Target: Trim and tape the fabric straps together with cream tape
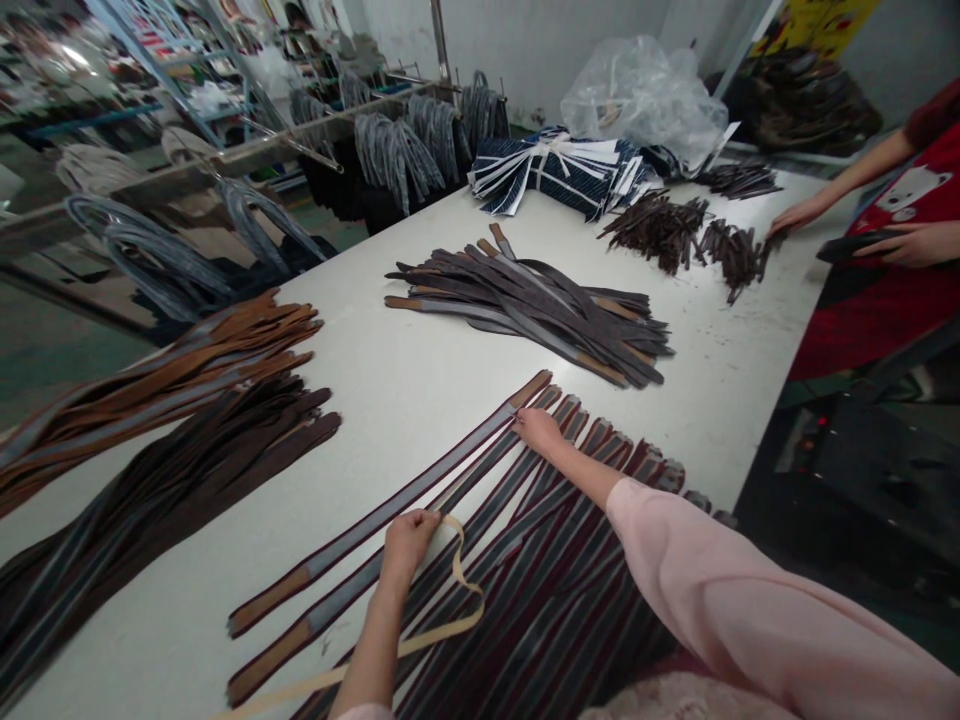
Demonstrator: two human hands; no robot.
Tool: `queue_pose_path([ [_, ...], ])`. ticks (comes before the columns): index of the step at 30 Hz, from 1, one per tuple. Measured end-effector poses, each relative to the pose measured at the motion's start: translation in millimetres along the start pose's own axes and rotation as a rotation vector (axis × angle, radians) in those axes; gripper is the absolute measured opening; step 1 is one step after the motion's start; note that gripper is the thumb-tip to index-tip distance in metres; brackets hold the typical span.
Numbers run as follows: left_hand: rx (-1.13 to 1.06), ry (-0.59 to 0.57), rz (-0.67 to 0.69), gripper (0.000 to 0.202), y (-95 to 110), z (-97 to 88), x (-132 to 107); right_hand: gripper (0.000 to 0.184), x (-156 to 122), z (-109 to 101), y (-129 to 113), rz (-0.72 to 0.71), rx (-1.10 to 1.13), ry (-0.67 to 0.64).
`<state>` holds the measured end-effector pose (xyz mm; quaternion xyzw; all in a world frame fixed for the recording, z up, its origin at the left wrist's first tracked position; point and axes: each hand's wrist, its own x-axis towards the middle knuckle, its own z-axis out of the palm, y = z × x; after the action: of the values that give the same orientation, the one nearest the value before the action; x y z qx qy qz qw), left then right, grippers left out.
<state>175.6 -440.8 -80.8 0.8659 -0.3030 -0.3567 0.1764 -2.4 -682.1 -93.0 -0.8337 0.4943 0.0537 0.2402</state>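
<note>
Long dark straps with brown ends (420, 500) lie side by side across the near part of the white table (420, 350). My left hand (409, 540) is closed on a thin beige tape (457, 600) that loops over the straps. My right hand (536, 430), reaching from a pink sleeve, presses its fingers flat on the far end of one strap, near the brown tips of the row.
A heap of dark straps (540, 310) lies mid-table, brown and dark strap piles (165, 400) at the left. Short dark pieces (675, 230), folded striped fabric (562, 170) and a plastic bag (645, 90) sit at the back. Another person's hands (795, 215) work at the right edge.
</note>
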Motion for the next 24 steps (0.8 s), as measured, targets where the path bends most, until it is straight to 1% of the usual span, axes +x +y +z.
queue_pose_path([
  [2, -0.073, -0.054, 0.046, 0.037, -18.5, -9.2, -8.9, 0.020, 1.4, 2.6, 0.3, 0.009, -0.006, -0.001],
  [5, -0.109, -0.108, 0.064, 0.040, -55.1, -31.9, -25.9, 0.019, 3.2, 1.1, 1.7, -0.009, -0.008, -0.017],
  [9, 0.005, -0.102, 0.009, 0.039, -100.2, -66.1, -49.1, 0.024, -0.4, 1.4, -1.9, 0.004, -0.035, -0.021],
  [12, 0.035, -0.073, -0.024, 0.040, -121.0, -79.4, -58.6, 0.031, -4.1, 3.1, -5.8, 0.026, -0.048, -0.024],
  [14, 0.044, -0.045, -0.044, 0.041, -128.2, -80.5, -58.7, 0.034, -5.4, 3.5, -7.0, 0.029, -0.057, -0.019],
  [16, 0.059, -0.018, -0.057, 0.040, -131.1, -78.4, -55.2, 0.035, -6.0, 3.9, -7.1, 0.023, -0.064, -0.011],
  [20, 0.109, 0.004, -0.080, 0.034, -130.0, -74.9, -47.0, 0.036, -8.0, 7.9, -6.5, 0.003, -0.070, -0.005],
  [24, 0.119, 0.007, -0.095, 0.025, -127.1, -68.7, -49.8, 0.043, -4.3, 10.9, -7.1, 0.019, -0.067, 0.030],
])
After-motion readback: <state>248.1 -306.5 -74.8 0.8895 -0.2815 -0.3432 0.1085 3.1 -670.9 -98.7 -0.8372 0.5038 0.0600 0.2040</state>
